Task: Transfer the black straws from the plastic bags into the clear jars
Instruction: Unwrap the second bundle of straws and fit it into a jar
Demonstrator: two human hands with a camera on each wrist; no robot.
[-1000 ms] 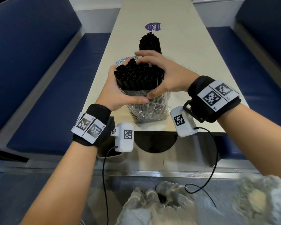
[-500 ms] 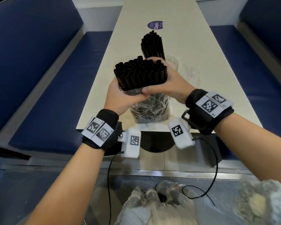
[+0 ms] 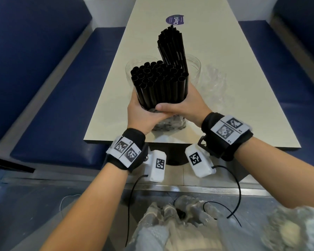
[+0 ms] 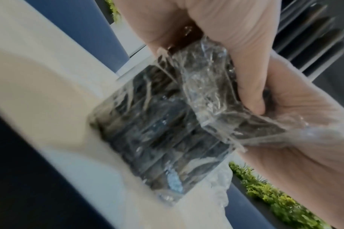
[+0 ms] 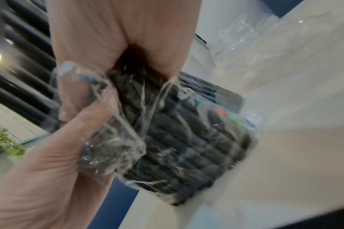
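Now the two hands are working lower on the bundle than a second ago: then the right hand (image 3: 186, 107) was cupped over the top ends of the straws (image 3: 159, 84), and half a second ago it was already sliding down the front. Both hands are now wrapping the bundle near its middle, just above the crumpled plastic bag (image 3: 169, 123), so far more bare black straw is standing clear above the fingers than before.

The left hand (image 3: 140, 113) is curling its grip round the near-left side of the bundle, the right hand is closing on the near-right side, and the thumbs are meeting at the front. In both wrist views the film is bunching against the palms while the bag's lower part is still covering the straws' bottom ends and resting on the surface (image 3: 243, 109) near its front edge.

So the bag is being peeled down rather than taken off; the straws are still standing in it, not yet in a jar. Just behind them a clear jar (image 3: 194, 67) is holding a taller, thinner sheaf of straws (image 3: 172, 46), and another clear rim (image 3: 129, 67) is showing to the left. A loose bit of film (image 3: 214, 78) is lying to the right. The likely next step is lifting the bundle free and carrying it back to a jar.
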